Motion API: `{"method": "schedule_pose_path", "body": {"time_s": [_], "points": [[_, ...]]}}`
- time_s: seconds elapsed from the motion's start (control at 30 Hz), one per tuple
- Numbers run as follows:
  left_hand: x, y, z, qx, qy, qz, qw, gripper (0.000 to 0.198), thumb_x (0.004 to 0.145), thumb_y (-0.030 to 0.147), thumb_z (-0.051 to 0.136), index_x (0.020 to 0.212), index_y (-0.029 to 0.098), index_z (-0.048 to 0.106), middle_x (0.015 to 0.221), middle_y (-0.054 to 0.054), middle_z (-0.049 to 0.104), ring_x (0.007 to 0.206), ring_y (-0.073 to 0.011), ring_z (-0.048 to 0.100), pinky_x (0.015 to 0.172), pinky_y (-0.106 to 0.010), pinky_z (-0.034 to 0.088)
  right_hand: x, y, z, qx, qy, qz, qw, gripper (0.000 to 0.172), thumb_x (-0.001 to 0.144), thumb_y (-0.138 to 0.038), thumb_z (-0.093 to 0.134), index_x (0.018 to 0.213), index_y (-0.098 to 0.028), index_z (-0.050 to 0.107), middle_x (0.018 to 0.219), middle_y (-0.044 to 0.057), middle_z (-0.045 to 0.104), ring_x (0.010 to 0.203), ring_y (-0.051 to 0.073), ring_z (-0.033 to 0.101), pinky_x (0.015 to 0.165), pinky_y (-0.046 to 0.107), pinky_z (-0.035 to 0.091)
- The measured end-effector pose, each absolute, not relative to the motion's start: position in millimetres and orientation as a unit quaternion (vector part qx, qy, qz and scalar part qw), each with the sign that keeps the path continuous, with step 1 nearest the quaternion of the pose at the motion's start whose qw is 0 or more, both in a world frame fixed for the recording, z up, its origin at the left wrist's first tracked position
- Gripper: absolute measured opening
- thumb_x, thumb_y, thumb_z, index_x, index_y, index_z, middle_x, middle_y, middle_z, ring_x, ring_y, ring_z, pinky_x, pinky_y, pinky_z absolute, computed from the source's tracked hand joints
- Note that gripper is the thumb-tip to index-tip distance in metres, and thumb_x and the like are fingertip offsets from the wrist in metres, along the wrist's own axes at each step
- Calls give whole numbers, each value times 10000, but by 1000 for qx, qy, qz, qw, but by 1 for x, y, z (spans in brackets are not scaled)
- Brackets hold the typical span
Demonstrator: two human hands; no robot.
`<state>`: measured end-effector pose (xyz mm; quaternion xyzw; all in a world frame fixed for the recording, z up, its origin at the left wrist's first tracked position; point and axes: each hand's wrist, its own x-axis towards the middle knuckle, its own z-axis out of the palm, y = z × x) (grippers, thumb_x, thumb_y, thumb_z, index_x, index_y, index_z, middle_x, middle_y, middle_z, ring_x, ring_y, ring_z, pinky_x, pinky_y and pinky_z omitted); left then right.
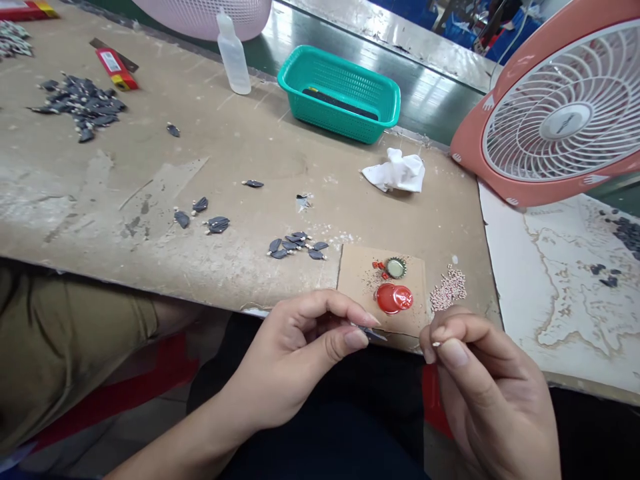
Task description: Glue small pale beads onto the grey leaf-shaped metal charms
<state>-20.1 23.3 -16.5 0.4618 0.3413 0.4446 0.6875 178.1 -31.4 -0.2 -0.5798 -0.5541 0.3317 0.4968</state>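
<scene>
My left hand is closed, thumb and forefinger pinching a small dark grey leaf-shaped piece whose tip sticks out. To its right, my right hand pinches a tiny pale bead between thumb and forefinger. Just beyond both hands lies a cardboard square, bearing a shiny red blob and a bottle cap. Beside it sits a heap of tiny pinkish-white beads. A cluster of dark leaf pieces with pale beads on their ends rests left of the cardboard.
A larger pile of leaf pieces lies far left, near a red-and-yellow box. Along the back stand a squeeze bottle, a green basket and a pink fan. A crumpled tissue lies before the basket. Someone's knee is at left.
</scene>
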Motion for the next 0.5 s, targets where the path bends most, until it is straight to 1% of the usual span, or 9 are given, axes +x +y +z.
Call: {"method": "schedule_pose_path", "body": {"time_s": [0.07,0.13,0.2,0.27,0.33,0.4,0.5], "points": [[-19,21,-16,467,339,441,687,166,873,105,773,876,265,813,849,10,787,724,-74,692,695,-101,559,177,-33,-1,-589,-573,283,493,72,970,-217,635,911,-234,673,794,13,589,715,134,575,551,232,462],[-18,19,-17,471,341,442,683,161,875,107,770,875,262,812,872,0,792,731,-86,700,706,-126,574,177,-30,-2,-613,-598,204,474,66,955,-186,650,921,-237,675,801,8,596,715,131,563,570,240,452],[-17,17,-18,470,346,443,680,146,884,113,758,872,250,809,880,-16,791,734,-104,704,694,-154,587,181,-25,-2,-627,-641,113,428,80,940,-155,661,927,-233,675,761,-13,577,683,121,536,599,251,443],[-17,16,-20,467,354,440,681,122,895,131,749,871,235,807,861,-29,783,701,-115,694,645,-171,586,187,-18,-2,-623,-689,46,367,77,942,-146,655,937,-221,671,735,-25,557,655,116,518,618,265,437],[-18,16,-21,472,360,435,677,108,902,145,745,878,229,810,844,-28,769,649,-105,667,603,-174,570,194,-12,-1,-609,-727,14,316,56,955,-157,645,946,-209,663,754,-21,575,660,118,530,636,274,441],[-18,16,-22,491,366,435,659,110,904,149,745,893,230,819,836,-20,751,634,-98,651,599,-179,559,199,-8,0,-591,-757,6,278,40,964,-165,642,953,-200,657,810,-6,622,697,119,564,667,272,455],[-20,17,-22,532,376,447,613,148,912,135,735,937,239,838,843,-24,757,715,-123,681,674,-207,574,204,-5,1,-571,-786,-8,238,23,974,-173,639,966,-190,652,866,8,661,752,120,599,721,264,466]]}}
